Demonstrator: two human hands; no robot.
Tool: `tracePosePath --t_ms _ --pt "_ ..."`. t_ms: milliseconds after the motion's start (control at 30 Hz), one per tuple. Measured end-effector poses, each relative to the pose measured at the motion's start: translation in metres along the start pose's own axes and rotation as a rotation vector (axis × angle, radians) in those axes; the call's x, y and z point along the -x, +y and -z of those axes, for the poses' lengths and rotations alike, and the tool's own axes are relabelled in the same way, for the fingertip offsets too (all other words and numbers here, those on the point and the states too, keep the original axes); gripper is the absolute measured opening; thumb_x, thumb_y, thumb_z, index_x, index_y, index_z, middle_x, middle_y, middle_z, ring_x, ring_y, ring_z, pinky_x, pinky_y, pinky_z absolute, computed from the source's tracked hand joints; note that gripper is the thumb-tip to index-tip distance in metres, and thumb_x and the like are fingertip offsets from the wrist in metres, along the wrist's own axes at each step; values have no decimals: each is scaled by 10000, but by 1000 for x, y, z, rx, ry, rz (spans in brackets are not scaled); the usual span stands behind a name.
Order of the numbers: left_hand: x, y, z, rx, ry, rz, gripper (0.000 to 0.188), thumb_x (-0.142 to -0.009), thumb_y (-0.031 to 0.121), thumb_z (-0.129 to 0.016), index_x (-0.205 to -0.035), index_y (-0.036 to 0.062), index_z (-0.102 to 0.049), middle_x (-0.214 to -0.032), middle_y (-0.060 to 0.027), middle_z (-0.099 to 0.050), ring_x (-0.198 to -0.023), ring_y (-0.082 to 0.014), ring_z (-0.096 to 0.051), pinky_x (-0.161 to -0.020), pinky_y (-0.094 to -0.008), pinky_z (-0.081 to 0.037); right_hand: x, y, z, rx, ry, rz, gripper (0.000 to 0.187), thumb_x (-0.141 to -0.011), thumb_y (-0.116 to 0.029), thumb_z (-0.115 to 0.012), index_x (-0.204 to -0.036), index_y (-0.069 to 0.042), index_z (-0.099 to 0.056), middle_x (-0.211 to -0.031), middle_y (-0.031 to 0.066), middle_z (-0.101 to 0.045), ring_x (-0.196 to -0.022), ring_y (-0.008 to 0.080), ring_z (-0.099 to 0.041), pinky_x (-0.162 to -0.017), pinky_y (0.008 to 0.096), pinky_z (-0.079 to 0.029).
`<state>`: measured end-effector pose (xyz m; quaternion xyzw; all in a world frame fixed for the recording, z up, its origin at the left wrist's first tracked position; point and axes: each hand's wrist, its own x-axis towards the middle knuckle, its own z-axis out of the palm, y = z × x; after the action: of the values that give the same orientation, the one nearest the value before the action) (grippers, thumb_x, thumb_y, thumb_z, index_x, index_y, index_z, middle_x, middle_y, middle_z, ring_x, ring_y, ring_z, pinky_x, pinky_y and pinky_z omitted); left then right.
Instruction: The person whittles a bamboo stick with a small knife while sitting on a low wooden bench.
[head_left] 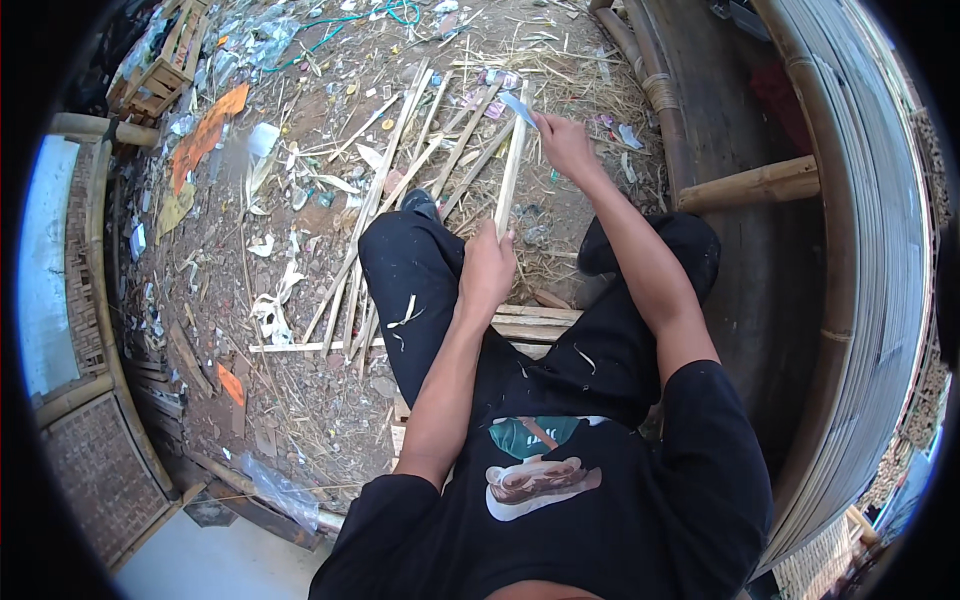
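Note:
My left hand (487, 268) is closed around the near end of a pale bamboo strip (512, 172). The strip points away from me between my knees. In my closed right hand (568, 148) is a knife, its handle mostly hidden by the fingers. The broad, light blade (517, 108) lies across the strip close to its far end; whether the edge bites into it I cannot tell. Left of this, several more split strips (392, 165) lie fanned out on the ground beside my left knee. Thin shavings (407, 313) cling to my dark trousers.
Dirt ground (310, 235) is strewn with straw, scraps and plastic. A slatted wooden crate (165, 60) stands at the far left. On the right, a bamboo frame (752, 185) and a corrugated sheet (885, 220) rise close to my arm. Woven panels (105, 470) border the left.

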<state>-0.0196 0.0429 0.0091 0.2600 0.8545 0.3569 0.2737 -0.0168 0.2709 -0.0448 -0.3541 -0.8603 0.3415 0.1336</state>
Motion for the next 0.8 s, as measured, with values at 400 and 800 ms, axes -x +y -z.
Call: tracePosePath --t_ms 400,800 --pt "-1 -8 -3 -59 37 33 209 -910 111 -527 -918 -98 -513 -718 -334 -588 -749 -494 -598 -630 -526 -459 12 2 -28 -47 -82 80 398 -972 -346 -432 -922 -22 -658 -802 265 -617 -798 451 -596 -715 498 -469" --pt "-2 -10 -4 -110 54 63 216 -901 113 -532 -892 -103 -532 -731 -337 -592 -750 -490 -600 -638 -526 -472 53 -9 -29 -90 -243 -20 381 -973 -331 -441 -964 -16 -655 -758 267 -606 -749 444 -598 -679 483 -462"
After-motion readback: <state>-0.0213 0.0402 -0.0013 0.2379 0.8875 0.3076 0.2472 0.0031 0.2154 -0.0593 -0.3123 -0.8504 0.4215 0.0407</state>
